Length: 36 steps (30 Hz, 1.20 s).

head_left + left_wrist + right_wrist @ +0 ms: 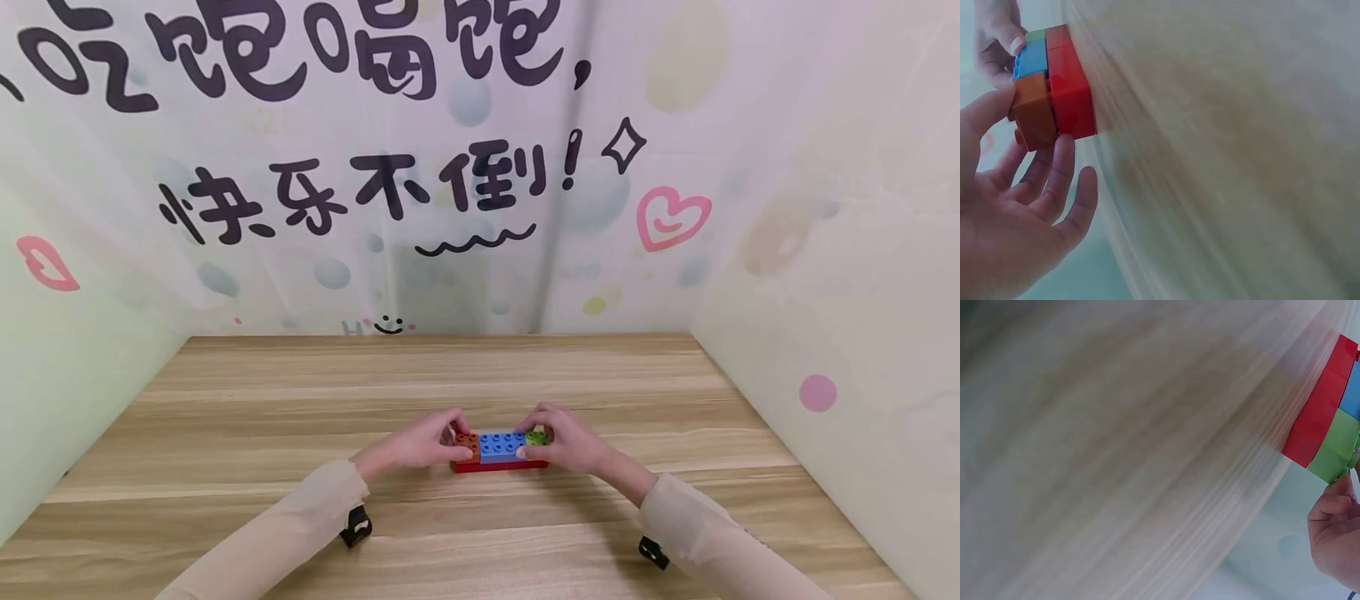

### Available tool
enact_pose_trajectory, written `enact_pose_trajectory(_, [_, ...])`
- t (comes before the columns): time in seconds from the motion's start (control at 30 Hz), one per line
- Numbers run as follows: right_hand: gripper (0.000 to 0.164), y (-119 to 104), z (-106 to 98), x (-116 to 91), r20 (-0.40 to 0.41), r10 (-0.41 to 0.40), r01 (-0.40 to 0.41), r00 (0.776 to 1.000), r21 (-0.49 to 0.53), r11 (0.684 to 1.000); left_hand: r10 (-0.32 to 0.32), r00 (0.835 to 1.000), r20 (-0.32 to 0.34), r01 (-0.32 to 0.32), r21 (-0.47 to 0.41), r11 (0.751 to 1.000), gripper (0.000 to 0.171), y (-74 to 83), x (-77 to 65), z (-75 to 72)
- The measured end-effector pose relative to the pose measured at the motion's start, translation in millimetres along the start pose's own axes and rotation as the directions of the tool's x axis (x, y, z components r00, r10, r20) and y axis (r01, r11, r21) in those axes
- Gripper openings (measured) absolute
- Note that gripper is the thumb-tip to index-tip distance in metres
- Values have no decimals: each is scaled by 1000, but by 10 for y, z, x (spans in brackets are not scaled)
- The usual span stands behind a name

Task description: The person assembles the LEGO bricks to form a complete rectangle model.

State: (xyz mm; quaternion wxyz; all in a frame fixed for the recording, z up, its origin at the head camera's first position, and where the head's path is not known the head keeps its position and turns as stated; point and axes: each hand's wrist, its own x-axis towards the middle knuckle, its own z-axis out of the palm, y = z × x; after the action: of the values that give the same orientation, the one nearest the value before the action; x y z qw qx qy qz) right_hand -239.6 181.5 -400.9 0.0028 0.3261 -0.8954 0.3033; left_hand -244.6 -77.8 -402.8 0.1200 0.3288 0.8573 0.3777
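Observation:
A row of studded toy building bricks lies on the wooden table: an orange brick (467,441) at the left, a blue brick (498,445) in the middle and a green brick (537,437) at the right. Red bricks (1071,81) form the layer beneath them. My left hand (426,441) pinches the orange brick, thumb on its near side and fingers at its far side and end. With thumb and index finger, my right hand (572,442) holds the blue brick near its right end. That hand partly covers the green brick in the head view.
The wood-grain table (300,383) extends around the bricks. A printed curtain (480,283) with dark lettering stands behind it, and pale walls flank both sides. Black wrist straps (357,527) show under the sleeves.

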Motion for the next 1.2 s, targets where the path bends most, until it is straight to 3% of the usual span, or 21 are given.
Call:
enact_pose_trajectory(0.23, [29, 4, -3, -3, 4, -9, 9, 1000, 21, 1000, -10, 999, 41, 10, -1, 1000, 24, 29, 5, -18])
enact_pose_trajectory(0.43, [28, 19, -9, -4, -3, -16, 16, 1000, 13, 1000, -11, 999, 35, 10, 28, 1000, 24, 52, 5, -5])
enact_pose_trajectory(0.63, [28, 9, -6, -3, 9, -21, 21, 1000, 29, 999, -2, 1000, 29, 2, -3, 1000, 31, 31, -9, 9])
enact_pose_trajectory(0.83, [30, -3, -12, -5, 15, -21, 20, 1000, 28, 999, 37, 999, 15, -36, -38, 999, 23, 9, -4, 18])
enact_pose_trajectory(1.2, [31, -11, -24, -8, 21, -9, 8, 1000, 11, 1000, 12, 999, 41, -9, -82, 997, 23, -4, 34, -28])
